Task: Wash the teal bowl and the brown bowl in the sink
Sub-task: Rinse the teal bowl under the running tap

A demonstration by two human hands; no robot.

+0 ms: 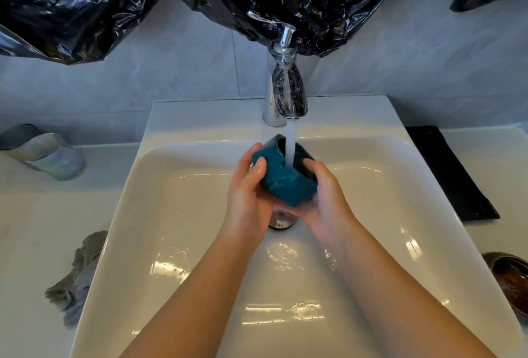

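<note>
Water (291,140) from tap (285,91) runs into teal bowl (285,179), gripped by left hand (247,186) and right hand (325,194) over sink (171,214). Brown bowl (511,280) on tabletop, right.

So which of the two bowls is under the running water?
The teal bowl: the left hand and right hand grip it in the faucet stream over the sink. The brown bowl sits untouched on the counter, right of the sink.
</note>
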